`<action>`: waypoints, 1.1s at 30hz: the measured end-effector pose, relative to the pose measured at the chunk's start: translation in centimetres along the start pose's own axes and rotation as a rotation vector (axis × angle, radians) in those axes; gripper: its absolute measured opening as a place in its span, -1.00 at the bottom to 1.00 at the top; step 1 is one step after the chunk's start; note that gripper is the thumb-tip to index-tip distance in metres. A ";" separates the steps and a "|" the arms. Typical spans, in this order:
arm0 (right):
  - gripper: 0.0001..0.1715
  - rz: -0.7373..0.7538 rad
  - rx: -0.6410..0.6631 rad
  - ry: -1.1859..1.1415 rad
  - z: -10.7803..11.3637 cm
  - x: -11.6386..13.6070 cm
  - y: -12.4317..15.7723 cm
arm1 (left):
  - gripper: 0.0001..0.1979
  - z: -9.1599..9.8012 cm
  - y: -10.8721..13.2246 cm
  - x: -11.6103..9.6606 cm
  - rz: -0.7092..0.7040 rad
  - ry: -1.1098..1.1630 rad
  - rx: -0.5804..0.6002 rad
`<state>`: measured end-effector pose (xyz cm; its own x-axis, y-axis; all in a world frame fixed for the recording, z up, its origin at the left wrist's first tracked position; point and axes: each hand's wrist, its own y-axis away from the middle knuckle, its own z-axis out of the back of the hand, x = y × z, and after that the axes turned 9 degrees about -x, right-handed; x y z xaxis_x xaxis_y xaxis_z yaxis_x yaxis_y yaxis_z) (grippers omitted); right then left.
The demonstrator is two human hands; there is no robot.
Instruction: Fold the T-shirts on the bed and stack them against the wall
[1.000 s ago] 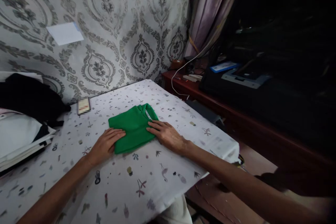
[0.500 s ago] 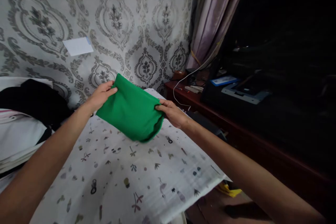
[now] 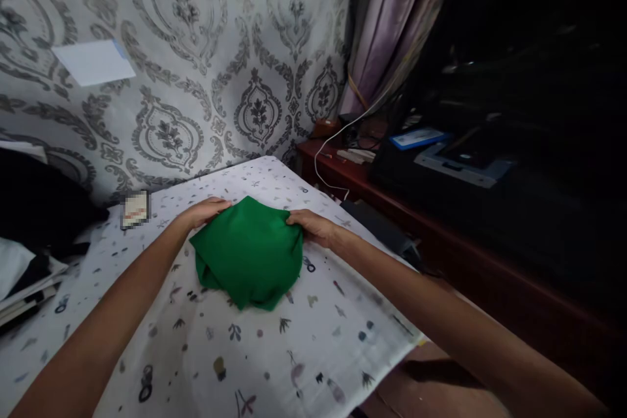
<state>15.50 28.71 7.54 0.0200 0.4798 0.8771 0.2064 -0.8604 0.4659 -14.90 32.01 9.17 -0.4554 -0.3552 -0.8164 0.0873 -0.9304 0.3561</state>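
Observation:
A folded green garment [image 3: 249, 255] rests on the white patterned tablecloth [image 3: 274, 353], its near part bunched on the cloth. My left hand [image 3: 206, 210] grips its far left edge, fingers closed over the fabric. My right hand [image 3: 309, 224] pinches the far right edge the same way. Both arms reach in from the bottom of the view.
A pile of black and white clothes [image 3: 29, 228] lies at the left. A small card [image 3: 134, 208] stands by the patterned wall. To the right, a dark wooden cabinet [image 3: 441, 222] carries a white cable [image 3: 326, 157], a blue item [image 3: 416, 138] and a dark device [image 3: 465, 160].
A second ago the garment lay flat under both hands. I lifted it up off the table by two edges, and now it is back down on the cloth, turned over.

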 end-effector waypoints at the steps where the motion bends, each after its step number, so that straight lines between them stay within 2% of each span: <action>1: -0.79 0.008 0.023 -0.010 0.0 0.1 0.0 | -0.42 0.6 0.1 0.1 0.007 -0.011 0.014; 6: -0.59 0.038 0.179 -0.033 -0.1 -0.1 -0.2 | -0.42 2.3 0.6 0.4 0.018 -0.120 0.086; 9: -0.65 0.118 0.120 0.125 -0.1 -0.3 -0.5 | -0.43 2.5 1.0 0.3 -0.007 -0.193 0.035; 11: -0.61 0.303 -0.041 0.384 -0.1 -0.4 0.1 | -0.47 2.8 2.0 0.7 -0.087 -0.237 -0.082; 13: -0.47 0.609 -0.214 0.681 -0.4 -0.6 1.5 | -0.54 3.3 3.9 1.5 -0.238 -0.312 -0.268; 14: -0.41 0.774 -0.234 0.803 -0.7 -0.9 2.6 | -0.58 3.5 5.2 2.2 -0.317 -0.365 -0.360; 15: -0.37 0.931 -0.188 0.897 -1.1 -1.4 3.7 | -0.62 3.6 6.8 3.0 -0.380 -0.416 -0.436; 16: -0.36 1.065 -0.090 0.965 -1.7 -2.0 4.9 | -0.66 3.7 8.5 3.8 -0.415 -0.455 -0.485; 17: -0.36 1.168 0.041 1.016 -2.3 -2.8 6.0 | -0.69 3.6 10.3 4.7 -0.417 -0.468 -0.495; 19: -0.39 1.274 0.275 1.088 -3.8 -4.6 7.8 | -0.71 3.0 13.7 6.3 -0.357 -0.415 -0.423; 21: -0.49 1.278 0.349 1.124 -5.2 -6.2 8.6 | -0.71 1.9 16.5 7.5 -0.303 -0.346 -0.326; 23: -0.58 1.219 0.320 1.109 -6.0 -7.0 8.5 | -0.72 0.7 18.4 8.1 -0.325 -0.338 -0.278; 25: -0.60 1.125 0.259 1.031 -6.4 -6.8 8.0 | -0.69 -0.4 19.5 8.4 -0.397 -0.396 -0.276; 29: -0.75 0.886 0.164 0.663 -6.4 -3.7 6.3 | -0.59 -1.4 19.8 8.7 -0.551 -0.576 -0.311; 33: -0.95 0.537 0.174 0.216 -6.6 -0.1 3.9 | -0.60 -1.7 19.2 9.0 -0.676 -0.816 -0.363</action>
<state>9.89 24.18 10.02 -0.0296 -0.0758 0.9967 0.3798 -0.9232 -0.0589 -15.85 10.81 7.91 -0.9401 0.2751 -0.2013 -0.2051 -0.9282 -0.3105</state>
